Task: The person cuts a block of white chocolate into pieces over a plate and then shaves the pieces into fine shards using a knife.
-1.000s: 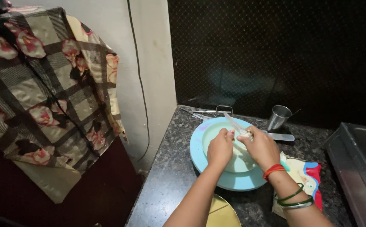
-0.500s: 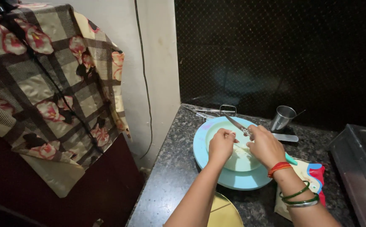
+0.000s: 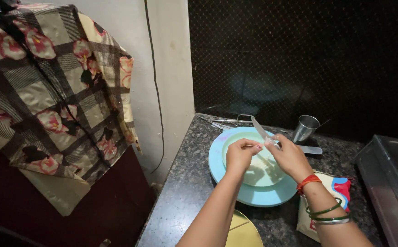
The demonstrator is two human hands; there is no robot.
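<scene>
— What was held over the light blue plate (image 3: pixel 235 191)?
— A knife (image 3: pixel 259 128) was gripped in the right hand (image 3: pixel 290 158); something small was pinched by the left hand (image 3: pixel 241 153), too small to be identified.
— And beside them?
— A steel cup (image 3: pixel 305 128) was seen near the plate.

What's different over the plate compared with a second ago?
Little changed. Both hands, left hand and right hand, stayed together over the blue plate, the right keeping the knife; its blade now points up and away more clearly. The steel cup and packet stayed put.
</scene>
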